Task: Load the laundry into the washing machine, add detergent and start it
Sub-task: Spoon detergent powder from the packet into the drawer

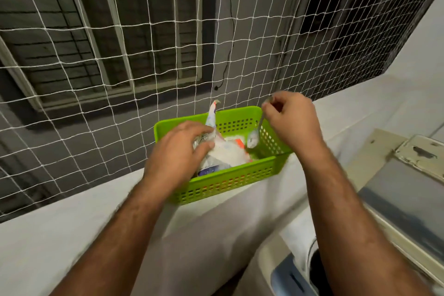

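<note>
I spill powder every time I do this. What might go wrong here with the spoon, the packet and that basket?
The green basket seems to overhang the ledge, so pressing down could tip it. The left hand grips the detergent packet near its opening; squeezing may puff powder out. The right hand pinches the spoon only at the handle's tip, so a full scoop could wobble and spill on the way to the washing machine.

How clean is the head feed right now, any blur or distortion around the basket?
Head view: motion blur smears both the left hand and the right hand, and softens the spoon and detergent packet; the green basket reads clearly; wide-angle distortion bows the netting; lighting dim and flat.
</note>
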